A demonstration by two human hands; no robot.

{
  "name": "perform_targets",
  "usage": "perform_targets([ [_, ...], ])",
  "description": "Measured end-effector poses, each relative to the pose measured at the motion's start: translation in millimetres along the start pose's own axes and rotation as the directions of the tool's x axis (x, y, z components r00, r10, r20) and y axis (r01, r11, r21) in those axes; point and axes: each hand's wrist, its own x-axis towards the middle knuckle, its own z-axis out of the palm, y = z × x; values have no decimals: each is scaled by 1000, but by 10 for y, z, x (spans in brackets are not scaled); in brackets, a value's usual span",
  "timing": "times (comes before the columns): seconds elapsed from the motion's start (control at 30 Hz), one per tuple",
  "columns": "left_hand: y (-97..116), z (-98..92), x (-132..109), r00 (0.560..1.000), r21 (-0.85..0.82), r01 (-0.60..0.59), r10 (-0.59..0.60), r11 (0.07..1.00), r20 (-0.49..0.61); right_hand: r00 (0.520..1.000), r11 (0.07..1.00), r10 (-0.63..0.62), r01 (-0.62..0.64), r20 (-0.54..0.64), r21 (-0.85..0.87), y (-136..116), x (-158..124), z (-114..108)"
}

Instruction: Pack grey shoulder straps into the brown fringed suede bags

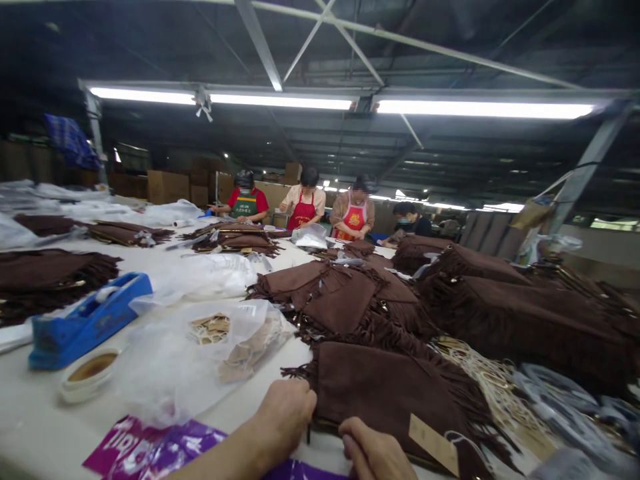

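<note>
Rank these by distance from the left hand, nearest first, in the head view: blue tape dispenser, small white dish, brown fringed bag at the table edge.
1. Brown fringed bag: touching the left hand, at its right.
2. Small white dish: left, near the table edge.
3. Blue tape dispenser: left, just behind the dish.

The fringed bag (390, 393) is dark brown, its tag (434, 445) tan; the tape dispenser (85, 323) blue; the wrapper (155, 450) purple and pink.

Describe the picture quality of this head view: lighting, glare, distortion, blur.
Head view: the ceiling strip lights blow out to white glare while the roof stays dark; wide-angle distortion bends the table edges; the left hand and right hand on the brown fringed bag look soft, and the far workers' faces are blurred.
</note>
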Motion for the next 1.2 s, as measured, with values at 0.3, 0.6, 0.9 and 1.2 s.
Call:
perform_targets([
  [0.3, -94, 34, -83, 993, -430, -12, -41, 903, -114, 972, 990, 142, -138, -186, 35, -254, -121, 121],
  [0.6, -455, 101, 22, 961, -43, -67, 53, 997, -271, 953, 876, 123, -235, -276, -421, 308, -807, -1243],
  [0.9, 1312, 624, 523, 688, 248, -626, 674, 739, -270, 962, 761, 214, -272, -168, -589, 415, -827, -1263],
  [1.2, 1302, 515, 721, 540, 250, -788, 827, 562, -155, 965, 727, 231, -254, -120, -638, 571, -840, -1541],
])
